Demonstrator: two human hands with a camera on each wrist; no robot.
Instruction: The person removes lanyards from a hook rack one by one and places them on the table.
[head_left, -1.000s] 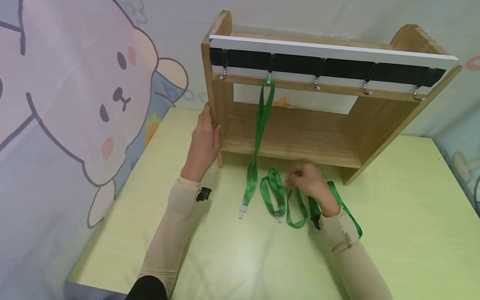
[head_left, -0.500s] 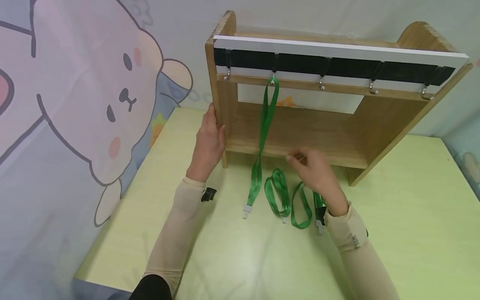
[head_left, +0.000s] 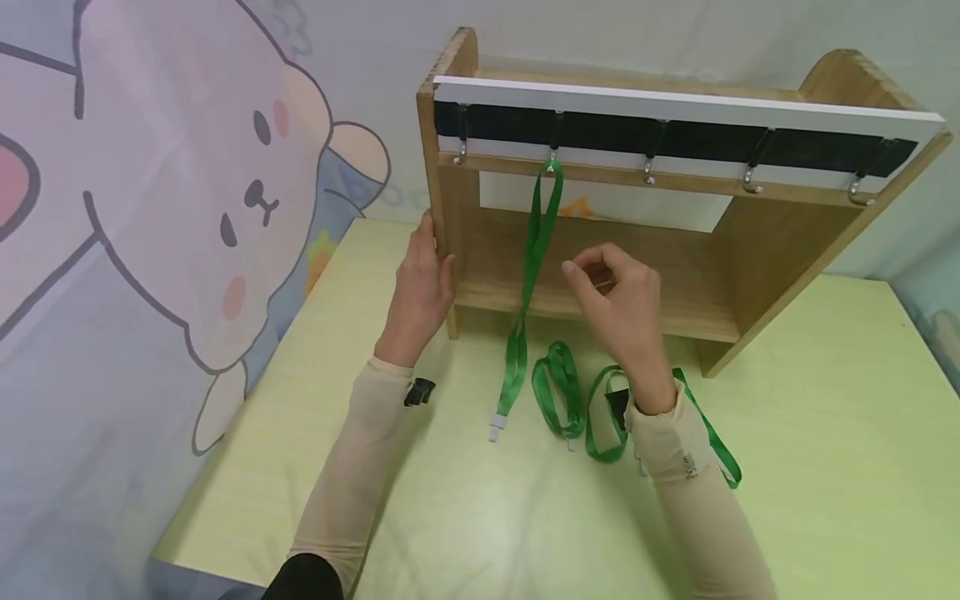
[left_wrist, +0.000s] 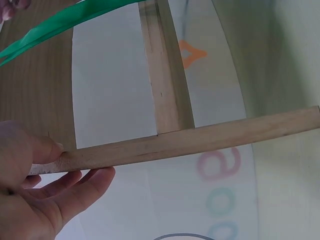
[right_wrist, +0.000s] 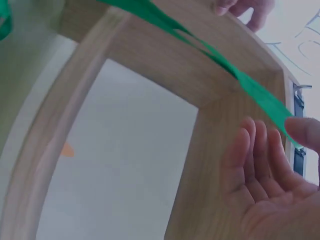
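Observation:
My left hand [head_left: 420, 292] grips the left side panel of a wooden shelf [head_left: 690, 275]; the left wrist view shows the thumb on one face of the panel edge [left_wrist: 135, 150] and fingers on the other. Raised before the shelf, my right hand [head_left: 622, 308] has loosely bent fingers with nothing between them, thumb apart from them in the right wrist view. Just left of it a green lanyard [head_left: 534, 250] hangs from the second hook. On the table lie a coiled green lanyard [head_left: 557, 354], a looped one [head_left: 607, 454] and another green strap [head_left: 712, 437], partly hidden by my right forearm.
A white rail with a black strip [head_left: 607, 129] and several metal hooks runs along the shelf's upper front. The shelf stands on a pale yellow-green table [head_left: 465, 525]. Behind and to the left hangs a cartoon-printed backdrop [head_left: 165, 167].
My right hand has risen from the lanyards on the table to in front of the shelf. My left hand keeps its grip on the side panel. The head view has shifted slightly.

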